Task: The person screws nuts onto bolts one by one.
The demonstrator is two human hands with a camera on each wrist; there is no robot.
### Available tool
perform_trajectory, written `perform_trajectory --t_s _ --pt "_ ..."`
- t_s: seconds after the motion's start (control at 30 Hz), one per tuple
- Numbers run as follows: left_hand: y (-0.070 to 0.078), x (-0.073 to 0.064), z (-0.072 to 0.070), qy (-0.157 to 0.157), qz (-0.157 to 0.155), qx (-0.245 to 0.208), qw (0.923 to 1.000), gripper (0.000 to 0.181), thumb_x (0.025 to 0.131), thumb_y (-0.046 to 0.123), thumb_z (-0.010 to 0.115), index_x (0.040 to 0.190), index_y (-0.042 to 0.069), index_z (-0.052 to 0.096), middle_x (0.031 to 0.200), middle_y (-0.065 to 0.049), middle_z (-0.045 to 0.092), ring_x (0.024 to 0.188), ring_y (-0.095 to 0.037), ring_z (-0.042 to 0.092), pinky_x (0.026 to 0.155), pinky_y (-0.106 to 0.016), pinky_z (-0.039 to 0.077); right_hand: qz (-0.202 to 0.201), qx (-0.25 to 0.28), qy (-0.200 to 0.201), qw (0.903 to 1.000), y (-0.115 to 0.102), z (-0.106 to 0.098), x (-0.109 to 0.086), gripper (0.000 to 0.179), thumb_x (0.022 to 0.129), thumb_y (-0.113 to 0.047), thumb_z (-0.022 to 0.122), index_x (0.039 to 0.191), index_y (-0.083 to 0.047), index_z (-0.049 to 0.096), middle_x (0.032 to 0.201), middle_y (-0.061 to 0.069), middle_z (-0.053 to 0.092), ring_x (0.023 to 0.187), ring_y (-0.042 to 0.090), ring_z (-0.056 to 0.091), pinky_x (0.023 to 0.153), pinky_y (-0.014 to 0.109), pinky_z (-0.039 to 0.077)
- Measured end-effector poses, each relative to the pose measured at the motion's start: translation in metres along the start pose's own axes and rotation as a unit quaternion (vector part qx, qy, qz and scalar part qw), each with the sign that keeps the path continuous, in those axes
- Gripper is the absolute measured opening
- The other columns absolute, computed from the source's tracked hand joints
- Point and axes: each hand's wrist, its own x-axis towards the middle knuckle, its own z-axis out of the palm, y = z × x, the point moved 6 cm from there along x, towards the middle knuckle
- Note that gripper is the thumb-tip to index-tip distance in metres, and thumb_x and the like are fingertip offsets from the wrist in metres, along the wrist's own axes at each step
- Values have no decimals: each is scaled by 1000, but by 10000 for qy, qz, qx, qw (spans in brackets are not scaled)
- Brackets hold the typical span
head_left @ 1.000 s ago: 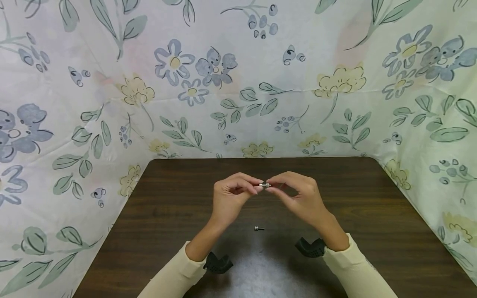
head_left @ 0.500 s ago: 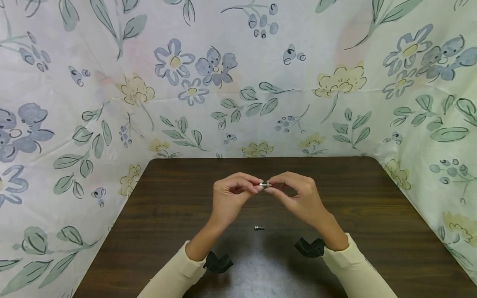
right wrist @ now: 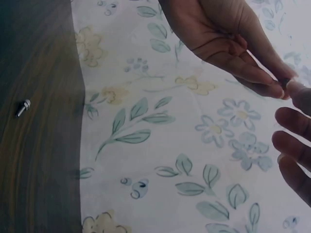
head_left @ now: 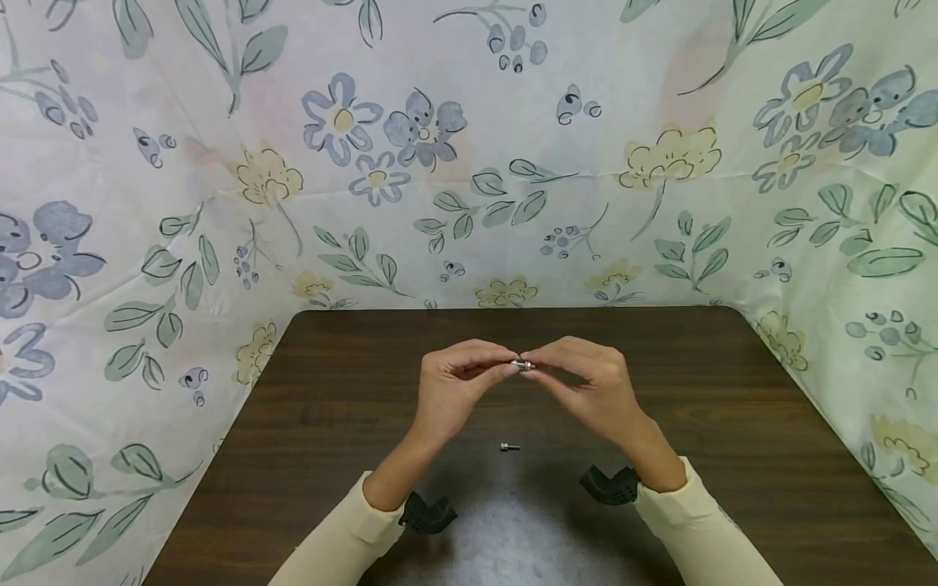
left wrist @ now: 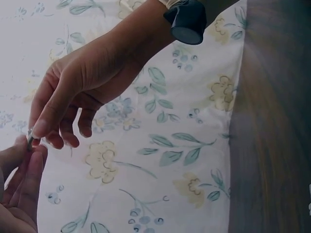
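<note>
Thumb and fingers of the left hand [head_left: 458, 378] pinch the left end of a small silvery metal bolt [head_left: 522, 365]. From the other side, the thumb and forefinger of the right hand [head_left: 589, 374] pinch its right end. A wider ring-like piece shows on the shaft near the right fingertips; whether it is a nut or a washer I cannot tell. Both hands are raised before the chest, fingertips nearly meeting. A second small bolt [head_left: 510, 447] lies on its side on the table below them. In the right wrist view this loose bolt [right wrist: 23, 108] shows a thick head and thinner shaft.
The dark brown wooden table [head_left: 352, 407] reaches back to a floral cloth [head_left: 469, 236] that hangs behind it and along both sides. Black wrist mounts sit at the left cuff [head_left: 428, 514] and right cuff [head_left: 610, 486].
The left fingers have shifted slightly on the bolt, closer to the right fingertips. The held bolt now tilts a little down to the right. The loose bolt stays in place on the table.
</note>
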Motion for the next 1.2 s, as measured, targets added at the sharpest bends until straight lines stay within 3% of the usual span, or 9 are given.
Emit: perform_trajectory --t_s 0.23,0.67,0.87,1.2 --pt "-1 0 1 -150 -167 27 9997 17 83 -2 81 100 0 79 96 -11 76 85 -24 73 72 -41 63 -10 -3 49 10000 1 0 -1 21 95 -21 74 102 -1 78 93 9 76 79 21 72 79 22 58" --pt "-1 1 1 -206 -166 16 9996 15 86 -3 79 101 -2 79 96 -12 76 84 -24 73 73 -38 63 212 61 38 9997 4 2 -2 21 96 -24 73 97 -4 77 88 6 75 73 15 68 70 19 56" --pt "-1 1 1 -175 -184 41 9997 13 86 -2 79 99 -1 79 95 -12 76 82 -23 73 71 -37 63 372 12 -38 9993 5 2 -3 30 95 -29 73 104 -1 75 92 8 75 74 17 69 69 21 58" --pt "-2 1 1 -189 -202 -20 9996 13 86 -1 80 99 0 79 95 -11 76 81 -25 73 68 -37 63 212 15 25 9998 2 -2 0 18 94 -17 75 103 -1 77 91 8 75 75 16 70 72 18 57"
